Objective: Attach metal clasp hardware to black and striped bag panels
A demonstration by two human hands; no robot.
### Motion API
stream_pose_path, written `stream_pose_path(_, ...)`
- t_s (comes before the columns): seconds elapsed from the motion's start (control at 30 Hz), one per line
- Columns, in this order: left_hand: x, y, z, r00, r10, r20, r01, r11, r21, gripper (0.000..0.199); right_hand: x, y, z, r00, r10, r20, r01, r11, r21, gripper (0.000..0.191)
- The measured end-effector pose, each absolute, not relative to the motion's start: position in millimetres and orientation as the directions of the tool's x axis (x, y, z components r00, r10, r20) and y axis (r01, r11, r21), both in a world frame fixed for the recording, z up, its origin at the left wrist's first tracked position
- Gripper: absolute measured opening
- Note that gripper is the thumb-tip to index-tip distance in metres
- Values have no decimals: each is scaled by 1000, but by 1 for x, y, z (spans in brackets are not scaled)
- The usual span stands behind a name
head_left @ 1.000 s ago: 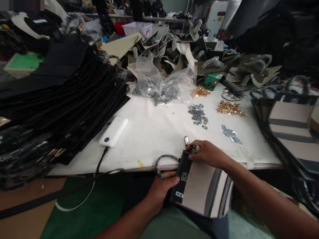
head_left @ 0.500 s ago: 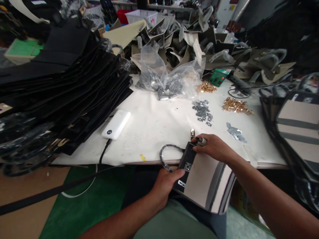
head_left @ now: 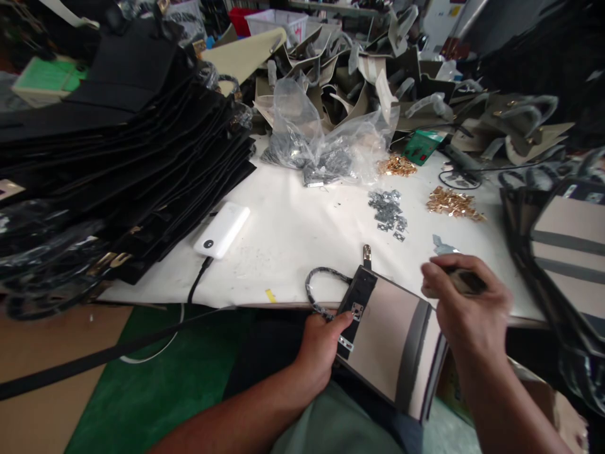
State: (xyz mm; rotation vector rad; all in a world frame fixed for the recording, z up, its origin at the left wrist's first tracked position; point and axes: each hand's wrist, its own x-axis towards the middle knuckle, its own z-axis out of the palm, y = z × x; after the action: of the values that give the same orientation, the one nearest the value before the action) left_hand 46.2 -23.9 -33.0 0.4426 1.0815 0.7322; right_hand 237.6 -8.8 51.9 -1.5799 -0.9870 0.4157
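Note:
My left hand (head_left: 321, 347) grips the near left edge of a beige and black bag panel (head_left: 387, 334), its thumb beside a small square metal plate (head_left: 358, 311) on the black strip. A slotted metal plate (head_left: 345, 343) sits lower on that strip. From the panel's left side loops a plastic-wrapped handle (head_left: 309, 287), and a gold clasp (head_left: 367, 253) on a short tab sticks out at the top. My right hand (head_left: 467, 296) is closed and blurred, above the panel's right side, with a short-handled tool (head_left: 467, 281) in its palm. Beneath its fingers lie flat metal strips (head_left: 442, 246).
Black bag pieces (head_left: 189, 157) are stacked high at the left, near a white power bank (head_left: 222, 230) with a cable. Square plates (head_left: 386, 211), gold pieces (head_left: 454, 203) and a plastic bag (head_left: 326, 151) lie farther back. More panels (head_left: 567, 252) stand at the right.
My right hand has left the panel's top edge and moved right, toward the metal strips, with the tool still in it. My left hand keeps its hold on the panel.

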Motion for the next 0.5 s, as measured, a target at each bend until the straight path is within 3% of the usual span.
stream_pose_path(0.07, 47, -24, -31, 278, 730, -624, -337, 683, 649, 36, 224, -19, 53, 574, 791, 212, 36, 234, -972, 29)
stream_pose_path(0.17, 48, -24, -28, 289, 741, -606, -352, 671, 653, 39, 201, -24, 41, 504, 855, 120, -302, 305, -903, 34)
stream_pose_path(0.33, 48, -23, -28, 277, 774, -569, -350, 633, 691, 38, 180, -21, 15, 527, 850, 10, -467, 299, -832, 32)
stream_pose_path(0.5, 48, -22, -32, 278, 771, -573, -346, 637, 689, 35, 173, -19, 9, 535, 843, 53, -460, 343, -819, 30)
